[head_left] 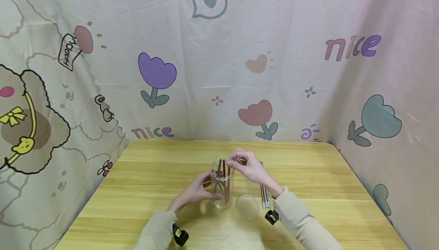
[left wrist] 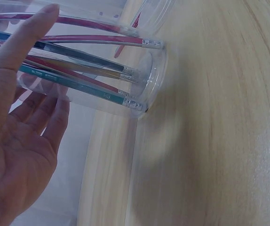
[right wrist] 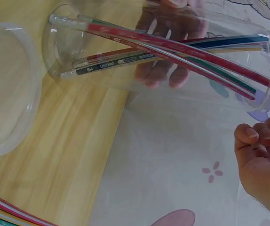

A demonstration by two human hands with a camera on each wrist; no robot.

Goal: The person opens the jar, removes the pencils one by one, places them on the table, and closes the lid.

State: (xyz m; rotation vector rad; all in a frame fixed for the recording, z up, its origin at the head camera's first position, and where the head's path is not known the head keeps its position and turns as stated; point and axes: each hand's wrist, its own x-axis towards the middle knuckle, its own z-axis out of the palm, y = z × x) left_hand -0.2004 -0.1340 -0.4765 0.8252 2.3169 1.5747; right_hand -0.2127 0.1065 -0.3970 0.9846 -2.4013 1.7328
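Note:
My left hand (head_left: 196, 190) grips a clear cylindrical jar (head_left: 223, 205), which stands upright on the table; in the left wrist view the thumb lies along one side and the fingers behind. Inside are several pencils (left wrist: 78, 87), red, green, dark and yellowish, leaning with their metal-banded ends toward the base. At the jar's mouth, my right hand (head_left: 249, 167) pinches the upper end of a red pencil (right wrist: 191, 53) whose length is inside the jar. The pinching fingertips are partly cut off at the right wrist view's edge.
A round clear lid (head_left: 247, 207) lies on the wooden table (head_left: 154, 170) just right of the jar. Further right, more pencils (head_left: 265, 198) lie side by side, partly under the right forearm. A printed cloth (head_left: 212, 59) hangs behind the table and along its sides.

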